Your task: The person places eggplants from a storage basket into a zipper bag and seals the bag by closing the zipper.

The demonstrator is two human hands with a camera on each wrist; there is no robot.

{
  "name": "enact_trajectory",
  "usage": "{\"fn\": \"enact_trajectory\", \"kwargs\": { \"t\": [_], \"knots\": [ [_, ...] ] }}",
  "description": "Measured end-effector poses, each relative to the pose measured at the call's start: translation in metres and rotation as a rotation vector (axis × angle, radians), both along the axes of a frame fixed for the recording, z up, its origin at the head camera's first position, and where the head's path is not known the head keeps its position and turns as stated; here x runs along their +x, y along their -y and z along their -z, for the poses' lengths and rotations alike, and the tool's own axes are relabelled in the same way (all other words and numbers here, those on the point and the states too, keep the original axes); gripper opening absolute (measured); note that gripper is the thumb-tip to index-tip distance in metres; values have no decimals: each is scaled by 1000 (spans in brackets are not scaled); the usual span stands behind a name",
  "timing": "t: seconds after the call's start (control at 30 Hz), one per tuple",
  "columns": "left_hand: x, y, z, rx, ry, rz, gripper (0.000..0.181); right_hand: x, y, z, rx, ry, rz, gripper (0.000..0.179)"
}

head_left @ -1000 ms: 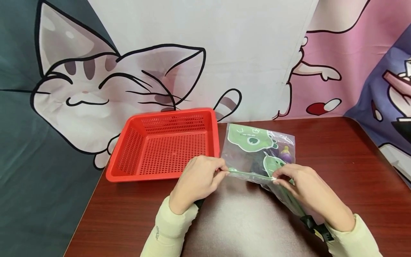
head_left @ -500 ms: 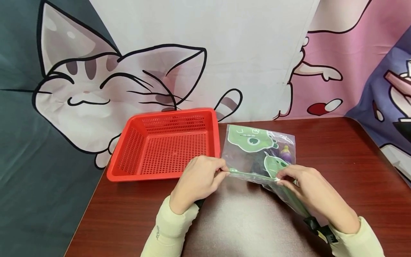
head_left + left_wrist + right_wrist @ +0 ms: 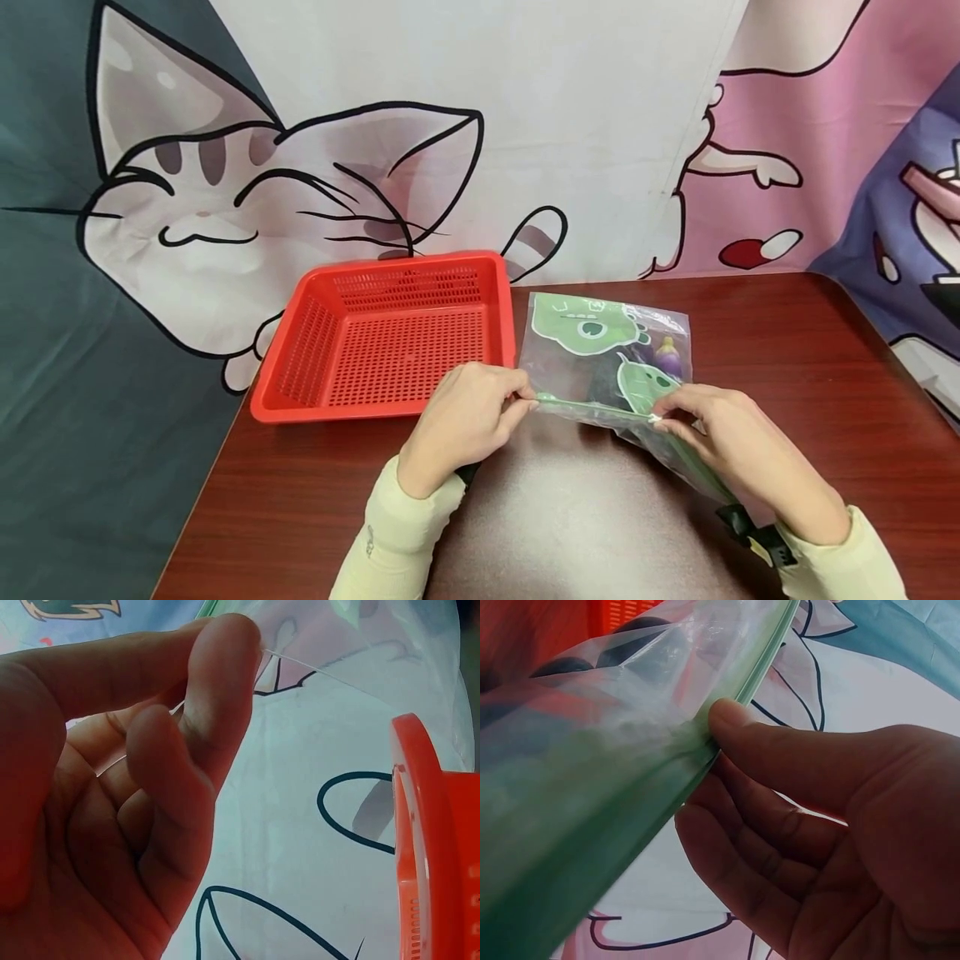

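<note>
A clear zip bag (image 3: 555,379) with green cartoon prints lies on the table, its green zip edge toward me. Inside shows a small purple thing with a yellow top (image 3: 667,358), along with dark shapes. My left hand (image 3: 465,417) pinches the left end of the zip edge between thumb and forefinger, beside the basket. My right hand (image 3: 738,442) pinches the small white slider (image 3: 656,418) on the zip. In the right wrist view, the green zip strip (image 3: 769,656) passes between thumb and fingers, closed above them and parted below.
A red perforated basket (image 3: 337,413) stands on the dark red wooden table (image 3: 810,367), left of the bag. Behind the table hangs a cloth backdrop (image 3: 600,125) printed with cartoon cats.
My right hand has slid a little to the right and toward me along the zip, with the white slider. The left hand stays at the left end.
</note>
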State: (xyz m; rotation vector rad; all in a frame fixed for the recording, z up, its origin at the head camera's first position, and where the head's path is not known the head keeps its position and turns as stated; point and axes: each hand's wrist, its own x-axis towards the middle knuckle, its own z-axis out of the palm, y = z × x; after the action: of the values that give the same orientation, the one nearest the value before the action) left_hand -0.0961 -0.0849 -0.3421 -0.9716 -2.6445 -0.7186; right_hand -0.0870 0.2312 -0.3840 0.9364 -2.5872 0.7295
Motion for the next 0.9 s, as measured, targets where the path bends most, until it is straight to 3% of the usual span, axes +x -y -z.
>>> {"fn": "enact_trajectory", "kwargs": {
  "t": [0.9],
  "knots": [
    [2, -1, -1, -4, 31, -3, 12, 0, -6, 2, 23, -8, 6, 26]
  ]
}}
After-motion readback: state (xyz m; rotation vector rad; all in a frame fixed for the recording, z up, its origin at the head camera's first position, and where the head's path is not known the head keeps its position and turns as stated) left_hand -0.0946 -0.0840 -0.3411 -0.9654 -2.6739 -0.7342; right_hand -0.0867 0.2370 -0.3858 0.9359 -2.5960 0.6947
